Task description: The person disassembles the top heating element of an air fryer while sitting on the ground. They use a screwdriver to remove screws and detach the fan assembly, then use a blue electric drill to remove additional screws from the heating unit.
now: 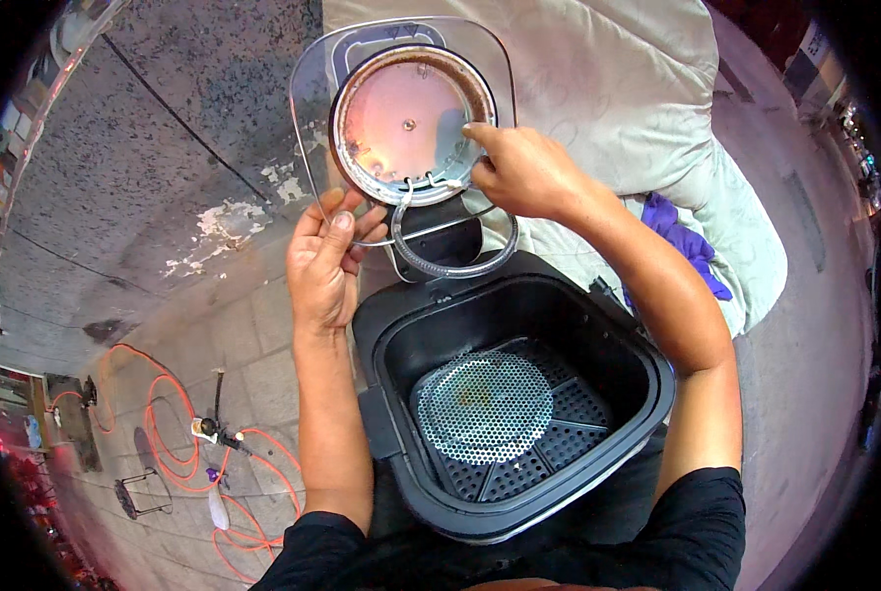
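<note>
A clear rounded-square lid (505,74) frames a round metal dish (391,108) with a browned, stained rim. Below the dish hangs a ring-shaped heating tube (450,269), joined near its lower edge. My left hand (327,261) grips the lid's lower left edge between thumb and fingers. At the right side, my right hand (524,172) has its index finger stretched onto the dish's inner rim. Its other fingers curl beside the tube's white end, and what they hold is hidden. A black fryer basket (381,394) rests at my lap, with a round perforated metal plate (485,409) inside.
A pale quilted cover (608,89) drapes beyond the lid, with a purple cloth (682,241) on it. At left a speckled grey slab (184,118) has peeling patches. An orange cord (155,424) coils across the paving near a small black wire frame (143,494).
</note>
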Demonstrator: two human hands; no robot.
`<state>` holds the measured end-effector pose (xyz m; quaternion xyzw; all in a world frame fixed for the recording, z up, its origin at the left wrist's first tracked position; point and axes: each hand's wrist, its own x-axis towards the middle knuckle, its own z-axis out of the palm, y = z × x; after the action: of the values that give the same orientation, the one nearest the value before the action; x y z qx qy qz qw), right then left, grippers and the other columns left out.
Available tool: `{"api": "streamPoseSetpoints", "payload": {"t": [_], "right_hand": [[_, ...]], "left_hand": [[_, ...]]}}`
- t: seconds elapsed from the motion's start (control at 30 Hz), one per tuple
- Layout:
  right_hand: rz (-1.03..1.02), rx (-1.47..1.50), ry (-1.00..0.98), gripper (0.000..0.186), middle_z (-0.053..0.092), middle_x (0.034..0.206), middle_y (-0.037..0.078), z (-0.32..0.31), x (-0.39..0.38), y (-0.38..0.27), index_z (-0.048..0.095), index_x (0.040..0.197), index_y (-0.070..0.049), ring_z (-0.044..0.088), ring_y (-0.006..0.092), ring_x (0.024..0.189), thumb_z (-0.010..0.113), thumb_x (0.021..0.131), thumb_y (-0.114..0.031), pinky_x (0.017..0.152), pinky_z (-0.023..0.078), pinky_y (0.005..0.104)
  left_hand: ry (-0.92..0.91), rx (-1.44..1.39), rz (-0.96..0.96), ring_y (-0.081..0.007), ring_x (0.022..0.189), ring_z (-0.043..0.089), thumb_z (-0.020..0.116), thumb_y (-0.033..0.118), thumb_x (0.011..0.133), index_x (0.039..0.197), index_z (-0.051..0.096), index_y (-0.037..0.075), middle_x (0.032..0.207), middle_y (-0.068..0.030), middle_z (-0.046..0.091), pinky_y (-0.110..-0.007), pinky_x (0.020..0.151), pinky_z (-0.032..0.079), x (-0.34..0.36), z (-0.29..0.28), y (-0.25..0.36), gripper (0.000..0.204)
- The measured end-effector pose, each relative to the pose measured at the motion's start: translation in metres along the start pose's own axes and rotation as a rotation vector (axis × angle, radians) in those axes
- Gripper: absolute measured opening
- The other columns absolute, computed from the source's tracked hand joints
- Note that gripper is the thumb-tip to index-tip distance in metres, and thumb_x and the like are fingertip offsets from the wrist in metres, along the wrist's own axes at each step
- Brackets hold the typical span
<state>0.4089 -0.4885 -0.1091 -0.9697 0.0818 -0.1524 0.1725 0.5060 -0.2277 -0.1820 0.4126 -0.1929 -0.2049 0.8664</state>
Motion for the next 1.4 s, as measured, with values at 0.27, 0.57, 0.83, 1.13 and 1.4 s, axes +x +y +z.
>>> {"api": "streamPoseSetpoints", "payload": {"t": [0.27, 0.57, 0.83, 1.13, 1.4], "right_hand": [[0.04, -0.014, -0.085, 0.051, 0.071, 0.109, 0.034, -0.001, 0.005, -0.005, 0.065, 0.136, 0.002, 0.07, 0.048, 0.104, 0.058, 0.088, -0.014, 0.097, 0.053, 0.0524], [0.018, 0.06, -0.157, 0.05, 0.071, 0.124, 0.029, -0.01, 0.023, 0.001, 0.066, 0.132, 0.005, 0.07, 0.042, 0.116, 0.063, 0.085, -0.013, 0.107, 0.052, 0.0453], [0.128, 0.006, -0.282, 0.052, 0.069, 0.13, 0.029, -0.016, 0.03, -0.004, 0.063, 0.134, 0.006, 0.066, 0.0421, 0.123, 0.062, 0.086, -0.013, 0.111, 0.049, 0.0448], [0.131, -0.014, -0.27, 0.052, 0.069, 0.128, 0.031, -0.016, 0.025, -0.007, 0.061, 0.135, 0.005, 0.067, 0.0436, 0.121, 0.063, 0.087, -0.014, 0.107, 0.05, 0.0456], [0.041, 0.04, -0.106, 0.044, 0.074, 0.111, 0.029, -0.011, 0.009, 0.0, 0.063, 0.129, 0.005, 0.074, 0.0393, 0.1, 0.063, 0.089, -0.013, 0.093, 0.056, 0.0463]], "left_hand": [[-0.001, 0.009, -0.002, -0.0333, 0.11, 0.075, 0.066, 0.006, 0.104, 0.133, 0.059, 0.001, 0.128, -0.0156, 0.071, -0.041, 0.092, 0.065, 0.0, 0.0, -0.002, 0.031], [-0.009, 0.033, 0.002, -0.0361, 0.115, 0.073, 0.063, 0.005, 0.104, 0.132, 0.06, 0.003, 0.131, -0.0165, 0.07, -0.046, 0.094, 0.064, 0.001, -0.004, -0.001, 0.028], [-0.016, 0.007, 0.005, -0.0328, 0.11, 0.075, 0.065, 0.005, 0.104, 0.135, 0.058, 0.002, 0.13, -0.0176, 0.071, -0.041, 0.091, 0.065, 0.0, -0.002, -0.001, 0.033], [-0.003, 0.032, -0.009, -0.0361, 0.114, 0.073, 0.062, 0.004, 0.104, 0.132, 0.059, 0.001, 0.131, -0.0159, 0.069, -0.046, 0.094, 0.064, 0.0, -0.002, -0.001, 0.028], [-0.036, -0.014, -0.002, -0.0341, 0.112, 0.074, 0.063, 0.003, 0.104, 0.134, 0.059, 0.001, 0.13, -0.0174, 0.07, -0.044, 0.092, 0.065, 0.001, -0.004, -0.002, 0.03]]}}
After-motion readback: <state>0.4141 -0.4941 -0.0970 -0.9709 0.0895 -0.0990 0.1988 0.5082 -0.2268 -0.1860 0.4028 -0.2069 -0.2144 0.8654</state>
